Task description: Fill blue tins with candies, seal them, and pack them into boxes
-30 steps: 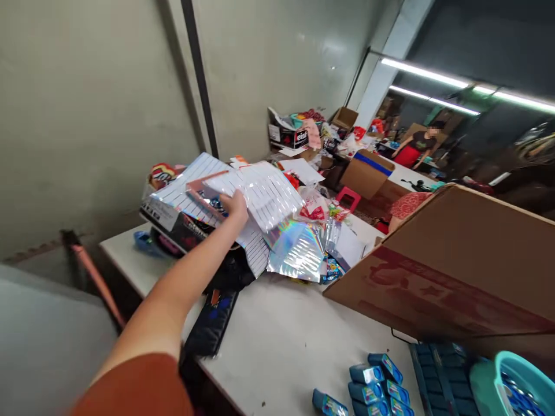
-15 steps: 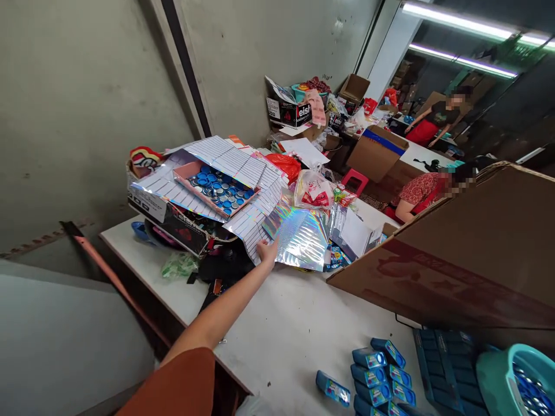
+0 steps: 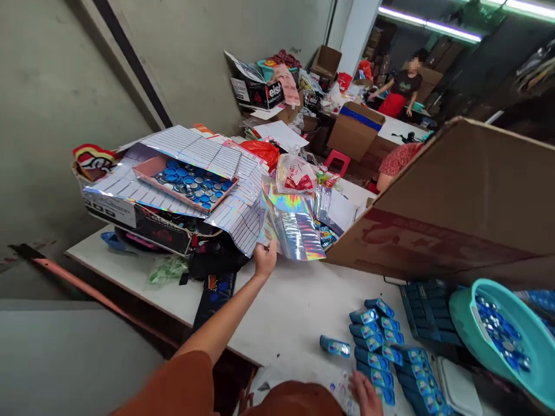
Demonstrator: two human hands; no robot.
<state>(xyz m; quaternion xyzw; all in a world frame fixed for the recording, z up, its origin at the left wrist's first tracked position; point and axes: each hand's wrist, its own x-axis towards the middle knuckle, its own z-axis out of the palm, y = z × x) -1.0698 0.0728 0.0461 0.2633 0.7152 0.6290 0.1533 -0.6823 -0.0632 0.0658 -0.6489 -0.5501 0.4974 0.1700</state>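
Note:
My left hand [image 3: 265, 259] reaches out over the table with its fingers closed on the near left corner of a shiny rainbow holographic sheet [image 3: 299, 231]. That sheet is bent upward along its left side, and it lies against other loose sheets and bags. At the bottom edge my right hand [image 3: 365, 394] is partly in view, holding nothing I can see, its fingers apart. Beside it stand rows of small blue packs [image 3: 372, 359], with one pack [image 3: 335, 346] lying separately to their left.
A black printed carton [image 3: 165, 228] holds up striped sheets and a pink tray [image 3: 150, 169] of blue and silver caps. On the right are a tall cardboard flap [image 3: 455, 202] and a teal basin [image 3: 462, 309] of shiny pieces. Two people [image 3: 401, 86] are farther back.
My left hand has taken hold of the holographic sheet's corner and lifted it, folding it over. My view has swung right and down. My right hand has come into view at the bottom.

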